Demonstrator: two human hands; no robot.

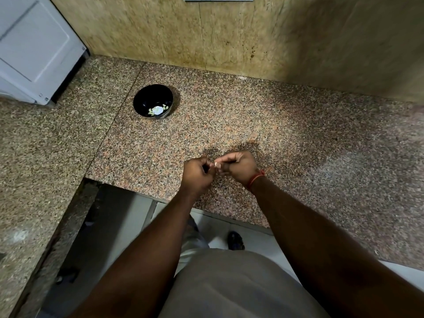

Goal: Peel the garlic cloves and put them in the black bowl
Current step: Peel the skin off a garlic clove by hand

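Nearest, a pale shirt front, grey floor tiles (241,228) and a dark shoe (235,240) below the bench edge. Above the speckled granite bench (298,138), left hand (198,173) and right hand (238,168) curled fingertip to fingertip, both pinching one small garlic clove (216,165); red thread (255,179) round the right wrist. Farther left, black bowl (153,102) with pale peeled cloves (157,110) inside; beyond, a white appliance (34,49) and a mottled tan wall (229,35).

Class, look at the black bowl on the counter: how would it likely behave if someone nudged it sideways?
The black bowl sits flat on the speckled counter, so it would probably slide rather than roll. It looks rounded and fairly deep, so a high push might rock it. It holds only a few garlic pieces, so it is probably light.
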